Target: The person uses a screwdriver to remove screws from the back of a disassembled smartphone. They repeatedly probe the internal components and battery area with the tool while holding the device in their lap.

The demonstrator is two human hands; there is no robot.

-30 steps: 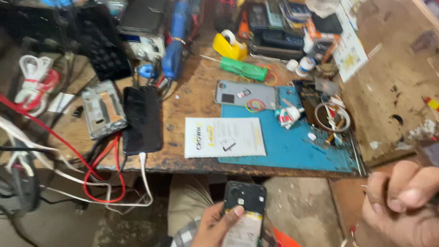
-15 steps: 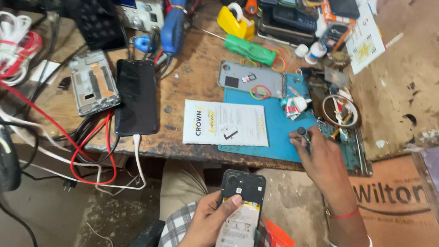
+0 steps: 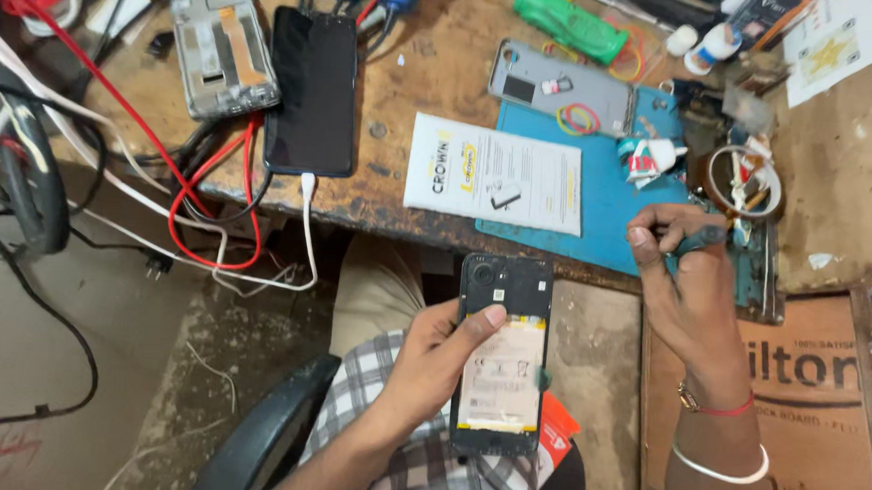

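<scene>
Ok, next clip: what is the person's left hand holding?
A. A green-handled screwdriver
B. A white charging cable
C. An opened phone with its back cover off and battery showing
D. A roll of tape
C: the left hand grips the opened phone over the lap, its pale battery exposed; the right hand is at the blue mat.

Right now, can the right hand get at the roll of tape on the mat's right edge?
Probably yes. The right hand sits at the blue mat, just below the tape roll, nothing between them, though its fingers already pinch a dark tool.
</scene>
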